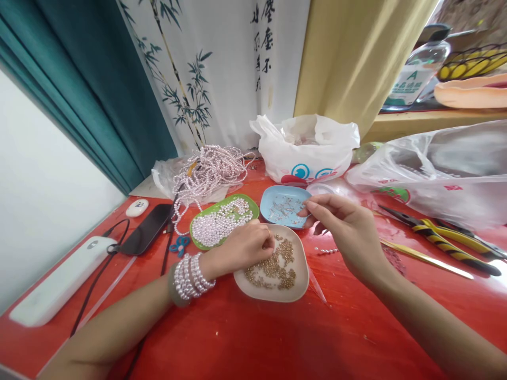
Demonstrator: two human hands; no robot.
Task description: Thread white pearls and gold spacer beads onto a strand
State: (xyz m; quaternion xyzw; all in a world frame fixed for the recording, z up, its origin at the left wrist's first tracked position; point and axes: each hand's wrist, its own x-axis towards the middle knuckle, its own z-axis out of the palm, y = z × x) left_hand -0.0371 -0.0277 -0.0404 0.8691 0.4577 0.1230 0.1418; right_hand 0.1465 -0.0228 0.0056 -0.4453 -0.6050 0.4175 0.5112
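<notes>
My left hand (pixel 247 244), with pearl bracelets (pixel 192 277) at its wrist, reaches over the left side of a cream dish (pixel 273 296) of small gold beads (pixel 287 277). Its fingers are curled together, and whatever they pinch is hidden. My right hand (pixel 336 219) hangs beside the right edge of a blue dish (pixel 267 196) that holds small metallic pieces (pixel 285 208). Thumb and fingertips are pressed together there on something too small to make out. Behind my left hand lies a green dish (pixel 255 207) of white pearl beads (pixel 216 224). A short beaded strand (pixel 328 250) rests below my right hand.
Pearl strings (pixel 214 169) are heaped at the back left. A phone (pixel 146 229) and white power bank (pixel 63 279) lie left, with cables. White plastic bags (pixel 304 150) stand behind the dishes. Pliers (pixel 455 245) and gold tweezers (pixel 428 258) lie right.
</notes>
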